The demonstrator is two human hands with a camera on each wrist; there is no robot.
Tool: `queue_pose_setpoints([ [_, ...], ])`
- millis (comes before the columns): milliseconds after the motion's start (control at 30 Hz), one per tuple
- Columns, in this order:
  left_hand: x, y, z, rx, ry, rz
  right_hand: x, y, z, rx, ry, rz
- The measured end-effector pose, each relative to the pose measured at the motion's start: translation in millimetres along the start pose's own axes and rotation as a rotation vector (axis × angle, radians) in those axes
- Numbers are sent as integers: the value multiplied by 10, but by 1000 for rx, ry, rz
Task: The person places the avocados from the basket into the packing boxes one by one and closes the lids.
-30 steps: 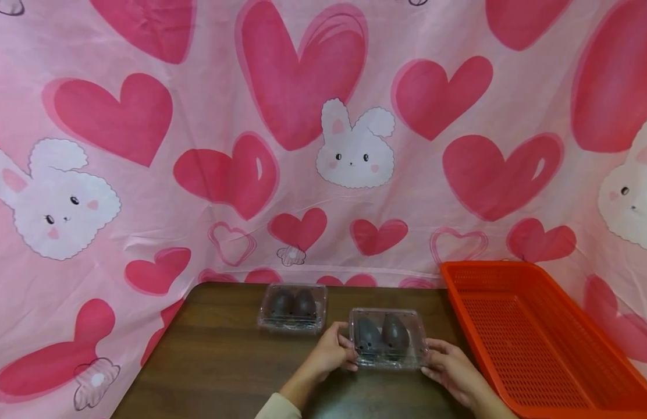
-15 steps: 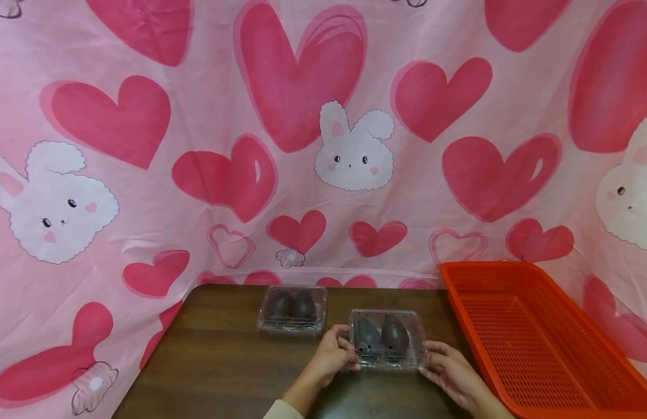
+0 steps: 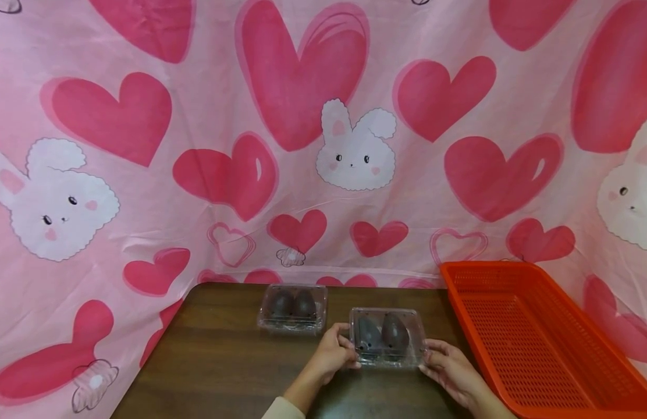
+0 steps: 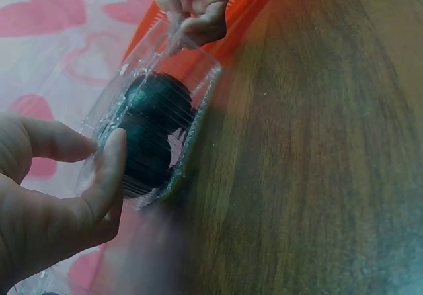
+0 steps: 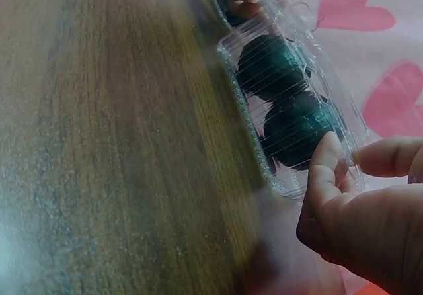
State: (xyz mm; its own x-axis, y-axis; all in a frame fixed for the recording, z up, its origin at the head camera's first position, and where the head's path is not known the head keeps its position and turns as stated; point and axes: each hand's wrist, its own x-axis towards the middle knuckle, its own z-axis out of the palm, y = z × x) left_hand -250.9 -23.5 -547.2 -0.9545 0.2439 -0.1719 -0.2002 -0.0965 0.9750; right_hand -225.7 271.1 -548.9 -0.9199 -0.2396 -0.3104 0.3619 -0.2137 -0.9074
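A clear plastic clamshell box (image 3: pixel 388 359) with two dark, pear-shaped avocados (image 3: pixel 394 331) inside is between my hands, right of the middle of the table. My left hand (image 3: pixel 330 356) pinches its left front corner between thumb and index finger, as the left wrist view shows on the box's rim (image 4: pixel 106 133). At the right front corner my right hand (image 3: pixel 453 370) holds the rim likewise, thumb in front in the right wrist view. The lid looks closed. Whether the bottom touches the table is hard to tell.
Farther back and to the left stands a second clear clamshell box (image 3: pixel 292 323), also with two dark avocados. A long orange perforated plastic basket (image 3: pixel 477 343) lies along the right side of the wooden table (image 3: pixel 224 355). Pink heart-printed cloth (image 3: pixel 224 105) hangs behind and at both sides.
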Motion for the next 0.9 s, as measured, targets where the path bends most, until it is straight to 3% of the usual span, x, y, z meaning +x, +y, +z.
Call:
queue_pose_setpoints([
  [233,25,21,4,41,5,26,58,-6,71,-23,77,-31],
  [467,71,50,23,117,48,104,184,-10,157,-59,161,-95],
  [767,169,89,86,363,192,239,343,-24,200,-51,201,-113],
  [900,219,120,86,470,217,271,407,-54,198,-60,198,-109],
])
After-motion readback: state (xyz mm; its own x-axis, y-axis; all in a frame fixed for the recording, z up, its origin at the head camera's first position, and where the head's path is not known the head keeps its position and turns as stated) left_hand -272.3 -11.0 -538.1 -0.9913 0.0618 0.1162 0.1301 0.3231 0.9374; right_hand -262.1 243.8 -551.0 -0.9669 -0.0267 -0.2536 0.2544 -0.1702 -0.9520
